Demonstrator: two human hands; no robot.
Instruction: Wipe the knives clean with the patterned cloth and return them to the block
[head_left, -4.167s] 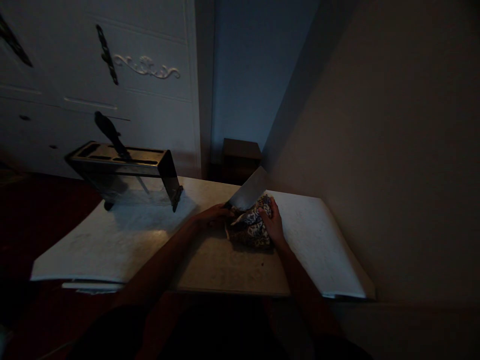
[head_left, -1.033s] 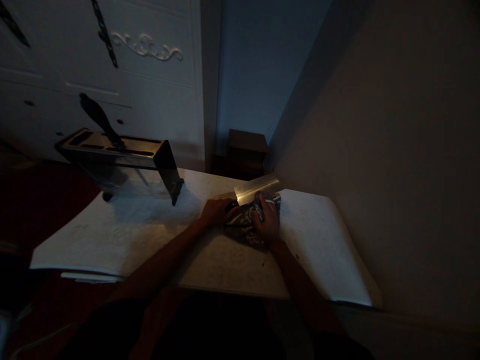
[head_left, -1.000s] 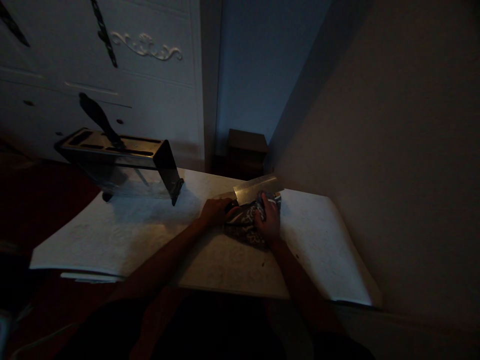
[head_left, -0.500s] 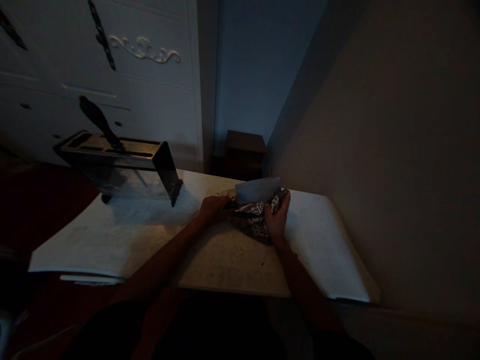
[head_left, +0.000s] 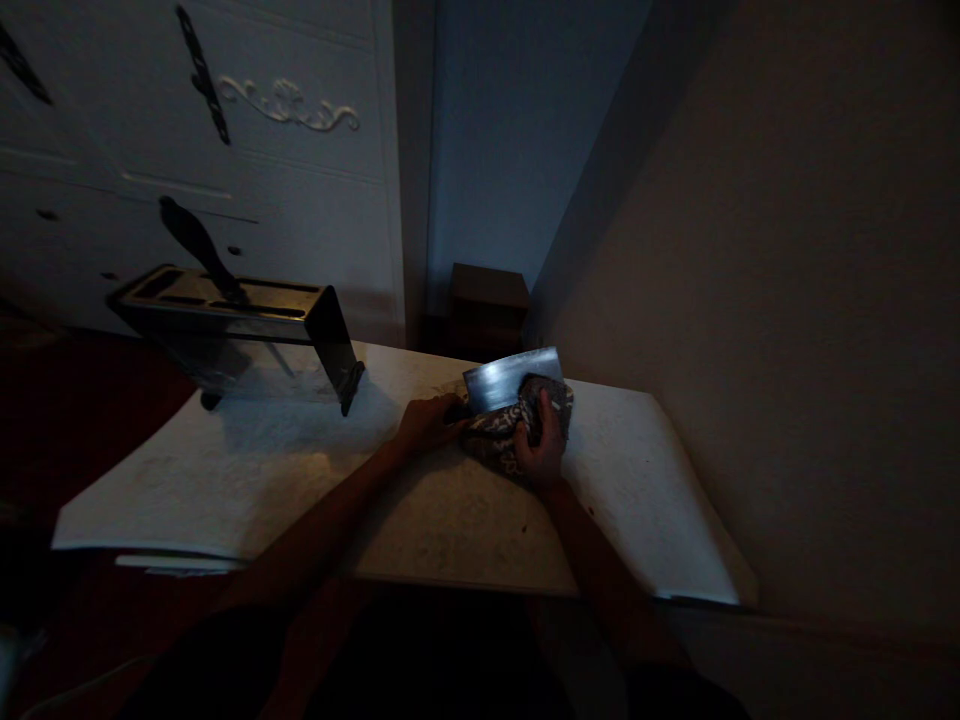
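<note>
If patterned brown cloth (head_left: 491,455) slips near the white table's far edge (head_left: 619,395), the broad steel cleaver (head_left: 491,385) the left hand (head_left: 426,425) grips could cut the clutching right hand (head_left: 541,452).

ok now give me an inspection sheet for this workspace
Surface: pale table, two dark specks by the right forearm
Things: cleaver, cloth bunched against it
Clutter: knife block at left, one black-handled knife in it
Hands: left hand on the cleaver's handle; right hand gripping the cloth
Cables: pale line on floor, lower left; perhaps a cord, too dark to tell
Surroundings: cabinet and brown box beyond, wall right; dim light
</note>
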